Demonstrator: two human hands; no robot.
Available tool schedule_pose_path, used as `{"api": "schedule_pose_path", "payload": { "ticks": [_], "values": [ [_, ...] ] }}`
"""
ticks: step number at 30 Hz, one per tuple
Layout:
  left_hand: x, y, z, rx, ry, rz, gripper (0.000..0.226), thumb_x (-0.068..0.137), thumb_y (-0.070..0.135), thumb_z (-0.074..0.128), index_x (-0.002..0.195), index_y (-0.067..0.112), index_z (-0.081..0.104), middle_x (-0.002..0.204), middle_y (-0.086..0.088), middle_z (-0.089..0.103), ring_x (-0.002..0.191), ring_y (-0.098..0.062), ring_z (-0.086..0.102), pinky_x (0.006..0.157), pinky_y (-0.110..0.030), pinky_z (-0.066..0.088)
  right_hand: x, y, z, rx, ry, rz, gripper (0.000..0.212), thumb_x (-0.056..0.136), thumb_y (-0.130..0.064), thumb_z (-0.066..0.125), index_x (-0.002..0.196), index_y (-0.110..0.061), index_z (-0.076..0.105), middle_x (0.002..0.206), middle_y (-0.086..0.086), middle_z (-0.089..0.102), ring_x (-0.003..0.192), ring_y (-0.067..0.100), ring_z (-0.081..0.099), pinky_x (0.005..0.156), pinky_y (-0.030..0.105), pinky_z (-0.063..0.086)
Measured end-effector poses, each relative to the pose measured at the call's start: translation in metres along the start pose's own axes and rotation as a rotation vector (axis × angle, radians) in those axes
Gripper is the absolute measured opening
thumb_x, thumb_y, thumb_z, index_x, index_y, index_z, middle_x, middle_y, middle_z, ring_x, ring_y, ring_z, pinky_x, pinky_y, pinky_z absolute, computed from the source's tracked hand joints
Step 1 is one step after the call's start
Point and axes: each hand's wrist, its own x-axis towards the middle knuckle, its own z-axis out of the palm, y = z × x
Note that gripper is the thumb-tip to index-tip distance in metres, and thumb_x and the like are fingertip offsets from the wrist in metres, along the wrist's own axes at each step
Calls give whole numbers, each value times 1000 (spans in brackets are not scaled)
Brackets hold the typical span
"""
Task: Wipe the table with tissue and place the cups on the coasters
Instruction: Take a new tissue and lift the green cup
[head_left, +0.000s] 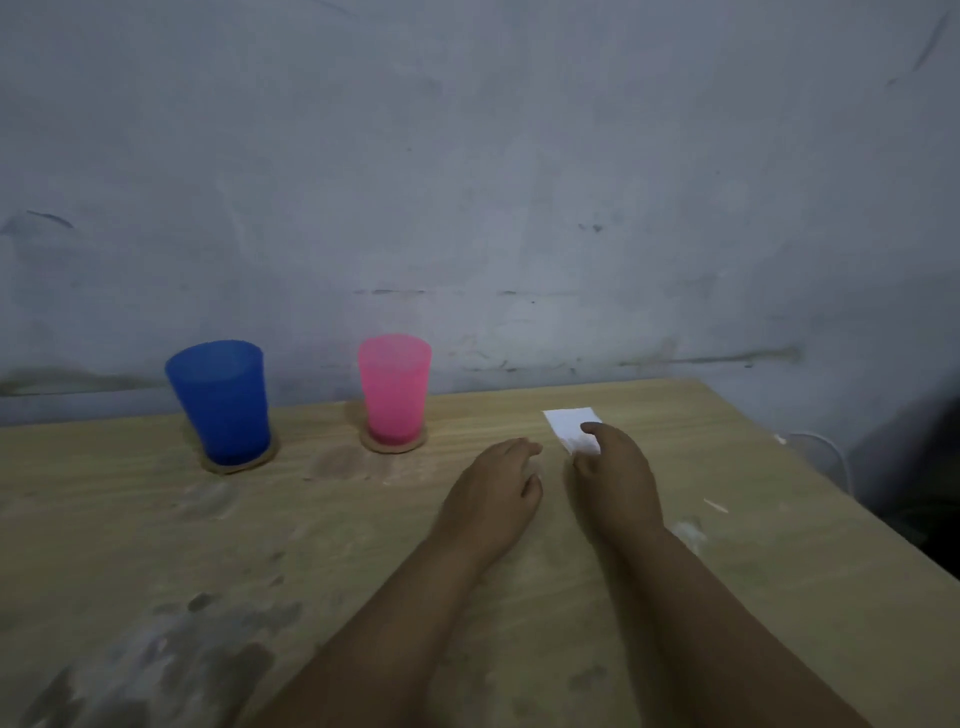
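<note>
A blue cup (221, 400) stands upright on a round cork coaster (262, 458) at the back left of the wooden table (156, 530). To its right a pink cup (395, 387) stands on a second coaster (415, 444). A folded white tissue (570, 423) lies flat on the table at the back right. My right hand (615, 470) rests on the tissue's near edge, with a fingertip on top of it. My left hand (493, 493) lies beside it on the table, fingers loosely curled and holding nothing.
A stained grey wall (519, 182) runs just behind the table. Dark smudges (171, 654) mark the near left of the tabletop. Small white scraps (716, 505) lie near the right edge, where the table drops off.
</note>
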Motion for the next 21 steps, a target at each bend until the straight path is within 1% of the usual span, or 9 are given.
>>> {"api": "schedule_pose_path", "payload": {
  "ticks": [3,5,8,10,12,14,16,19,21],
  "values": [
    [29,3,21,-14,-14,-24,40,93,17,48,133,15,50,135,-3,53,123,-16,47,101,-25,35,27,18,3,-112,-131,-50,46,91,-19,51,136,-12,44,141,10,46,131,27,40,102,33,34],
    [46,3,32,-10,-27,-32,40,93,15,47,134,13,48,136,-4,53,124,-17,47,101,-24,33,41,24,5,-132,-204,-72,39,93,-23,51,131,-13,52,136,11,50,125,29,46,96,34,38],
    [63,4,42,-39,-29,-80,42,92,15,46,135,14,48,138,-3,51,126,-16,45,102,-25,33,55,28,7,-166,-170,-121,26,92,-28,51,111,-18,66,111,9,65,102,28,60,75,31,43],
    [68,1,49,-25,6,-126,45,92,15,45,137,14,45,140,-3,48,128,-16,43,104,-26,32,62,31,9,-186,-130,-137,26,92,-29,52,110,-19,68,112,8,68,103,28,61,77,31,45],
    [68,0,52,7,25,-142,49,92,17,44,141,16,40,144,-3,44,131,-16,40,106,-27,31,65,33,9,-116,-84,-115,27,91,-28,55,112,-17,68,116,7,68,106,27,61,82,31,45],
    [66,-1,54,31,24,-131,53,91,17,44,143,17,36,147,-2,41,133,-15,38,107,-28,31,63,33,10,-41,-37,-117,23,90,-25,55,103,-14,71,106,8,71,99,29,63,78,32,45],
    [64,0,53,17,21,-118,57,89,15,46,144,18,33,148,0,39,134,-15,37,107,-27,31,60,31,11,-21,-31,-154,18,90,-21,52,92,-14,69,90,10,72,85,31,63,69,35,45],
    [61,2,47,-102,57,-88,57,84,10,53,140,21,42,145,2,44,133,-13,39,107,-26,32,52,26,7,-13,-52,-198,17,91,-19,49,89,-13,65,82,13,70,79,33,61,63,36,41],
    [57,5,40,-188,144,-68,44,82,8,60,124,16,58,131,-1,58,120,-14,52,96,-19,37,44,20,1,22,-65,-225,17,92,-20,50,88,-11,63,82,14,70,79,34,61,64,37,42]
  ]
}}
